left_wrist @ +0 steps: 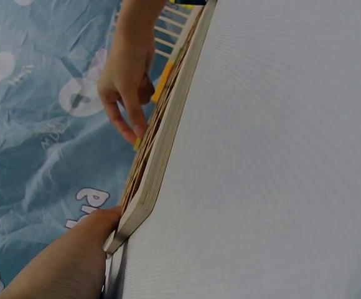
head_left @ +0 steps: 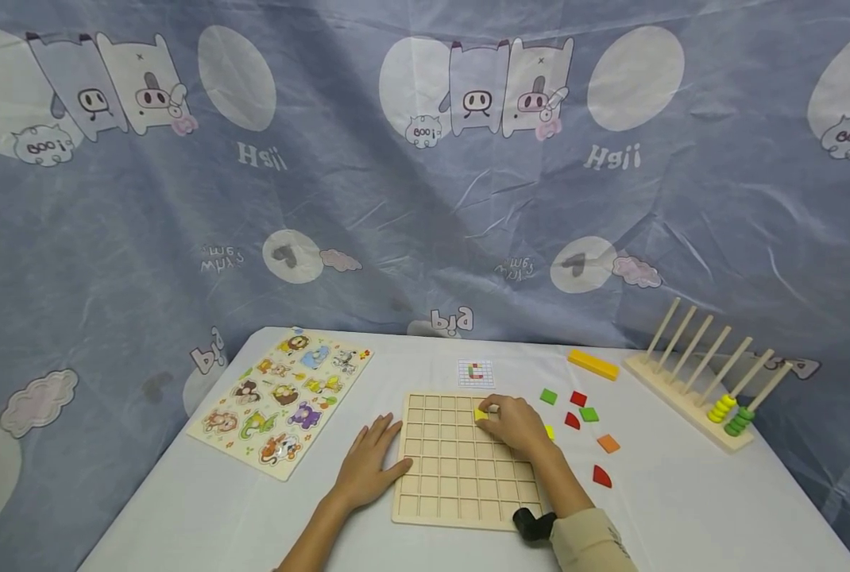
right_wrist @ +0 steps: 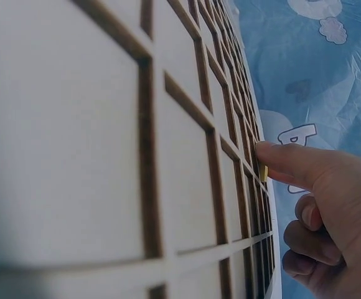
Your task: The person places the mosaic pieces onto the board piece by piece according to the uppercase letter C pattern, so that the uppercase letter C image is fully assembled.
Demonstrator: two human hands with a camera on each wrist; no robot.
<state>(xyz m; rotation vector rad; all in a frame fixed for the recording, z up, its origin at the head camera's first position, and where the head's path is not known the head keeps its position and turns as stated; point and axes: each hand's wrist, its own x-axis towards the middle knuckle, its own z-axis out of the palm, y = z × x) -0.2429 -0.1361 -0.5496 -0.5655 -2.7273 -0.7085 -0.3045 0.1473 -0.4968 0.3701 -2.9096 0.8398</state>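
Note:
A wooden grid board [head_left: 448,469] lies on the white table, its many square cells divided by thin ridges. My right hand [head_left: 514,427] is over its far edge and pinches a small yellow tile [head_left: 481,415] between thumb and fingers, at a cell in the far row. The right wrist view shows the tile's edge [right_wrist: 264,173] under the fingertip, with the other fingers curled in. Whether the tile sits fully in the cell cannot be told. My left hand [head_left: 369,469] lies flat at the board's left side, fingers spread and thumb touching its edge.
Red, green and orange pieces [head_left: 589,415] lie right of the board, with another yellow tile [head_left: 550,431] partly behind the right wrist. Beyond the board is a pattern card [head_left: 476,373]. A yellow bar [head_left: 593,365] and bead rack [head_left: 689,401] stand right; an animal puzzle [head_left: 282,401] lies left.

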